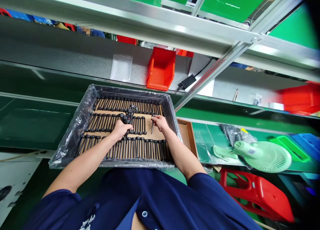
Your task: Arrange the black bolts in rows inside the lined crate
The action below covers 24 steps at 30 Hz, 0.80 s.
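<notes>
A wide box lined with clear plastic [70, 133] stands before me, with brown cardboard [156, 134] at its bottom. Three rows of black, bolt-like rods with thick heads [136, 148] lie side by side in it. Over the middle row, my left hand [121, 128] is closed around a bunch of these black rods [128, 115], their heads pointing up and away. To its right, my right hand [160, 121] pinches a single black rod [152, 126] near its head, at the end of the middle row. Bare cardboard shows around that rod.
Behind the box, a shelf holds a red bin [161, 70], a plastic bag [121, 67] and a black power adapter [187, 82]. A slanted metal post [212, 75] rises close by on the right. Farther right are a pale green fan [265, 155] and a red stool [260, 193].
</notes>
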{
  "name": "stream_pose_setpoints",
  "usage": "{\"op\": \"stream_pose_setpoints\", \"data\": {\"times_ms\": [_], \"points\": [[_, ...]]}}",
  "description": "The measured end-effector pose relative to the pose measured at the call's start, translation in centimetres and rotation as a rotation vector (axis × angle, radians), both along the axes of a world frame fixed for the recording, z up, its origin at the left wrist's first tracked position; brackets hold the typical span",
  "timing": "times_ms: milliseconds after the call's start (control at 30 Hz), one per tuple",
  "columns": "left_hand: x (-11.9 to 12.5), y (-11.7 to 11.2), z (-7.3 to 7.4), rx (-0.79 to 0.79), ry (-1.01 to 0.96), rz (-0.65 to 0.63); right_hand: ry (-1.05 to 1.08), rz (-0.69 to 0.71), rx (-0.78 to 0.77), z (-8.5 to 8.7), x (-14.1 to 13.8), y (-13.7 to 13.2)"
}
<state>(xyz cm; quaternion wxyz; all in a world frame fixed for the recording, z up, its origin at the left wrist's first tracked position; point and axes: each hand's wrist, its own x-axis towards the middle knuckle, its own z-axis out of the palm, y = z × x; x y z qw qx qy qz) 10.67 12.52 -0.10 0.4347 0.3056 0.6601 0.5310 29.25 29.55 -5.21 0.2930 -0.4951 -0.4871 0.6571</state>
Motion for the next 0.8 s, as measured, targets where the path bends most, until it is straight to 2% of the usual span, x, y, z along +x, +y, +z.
{"op": "stream_pose_setpoints", "data": {"times_ms": [200,400,633,733,800], "points": [[0.0,0.0,0.3,-0.007,-0.059,0.042,-0.171,0.001,-0.01,-3.8,-0.3,0.5],[0.4,0.2,0.0,0.033,-0.098,0.083,-0.321,-0.012,0.116,-5.3,-1.0,1.2],[0.8,0.2,-0.3,0.056,-0.181,0.096,-0.545,0.099,0.374,-5.2,-1.9,0.7],[0.8,0.1,-0.4,0.037,-0.221,0.09,-0.555,0.117,0.419,-4.2,-1.7,0.6],[0.8,0.1,-0.3,0.013,-0.245,0.072,-0.501,0.126,0.426,-2.9,-1.6,0.2]]}}
